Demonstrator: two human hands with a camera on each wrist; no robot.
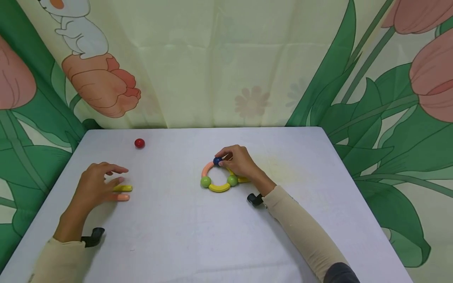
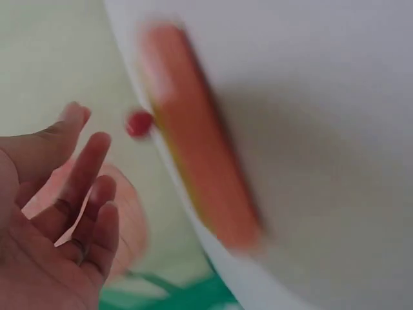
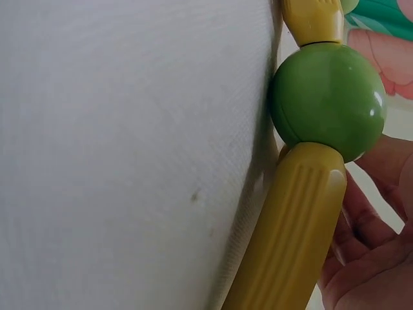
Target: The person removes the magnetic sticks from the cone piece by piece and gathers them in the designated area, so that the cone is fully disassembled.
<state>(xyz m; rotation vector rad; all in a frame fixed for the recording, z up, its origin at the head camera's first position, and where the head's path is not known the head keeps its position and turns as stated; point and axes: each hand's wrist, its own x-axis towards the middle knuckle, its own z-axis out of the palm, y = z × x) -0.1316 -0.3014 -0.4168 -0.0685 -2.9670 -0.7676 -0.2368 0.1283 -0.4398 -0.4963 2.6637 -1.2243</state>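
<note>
Operator: Main item, and where?

Cataloguer: One ring (image 1: 215, 187) of bars and balls, on the bench (image 1: 170, 243), by your right grip (image 1: 240, 162). Far side: one blue ball (image 1: 216, 161), smooth, pinched by your right thumb and fingers. Leftward: one curved orange bar (image 1: 206, 169), touching it; one left green ball (image 1: 205, 181); one near yellow bar (image 1: 219, 188), bowed toward you; one right green ball (image 1: 232, 180), glossy. One far yellow bar (image 1: 230, 171), its far end hidden by your hand.

Operator: Direction, long axis?

Cataloguer: The ring is nearly as deep as wide. One ridged yellow bar (image 3: 287, 226), grooved lengthwise, touches the right green ball; its long axis points out to your right.

Operator: Outlying stock?

Cataloguer: Your left grip (image 1: 94, 183), thumb and fingers apart, holding nothing. Just beside it, side by side, long axes running left to right: one loose yellow rod (image 1: 122, 188), one loose orange rod (image 1: 123, 197), blurred in the left wrist view. Beyond: one red ball (image 1: 139, 143), round, shiny. Bench covering: white cloth, lightly creased. Behind: one printed curtain (image 1: 184, 67), folds showing.
</note>
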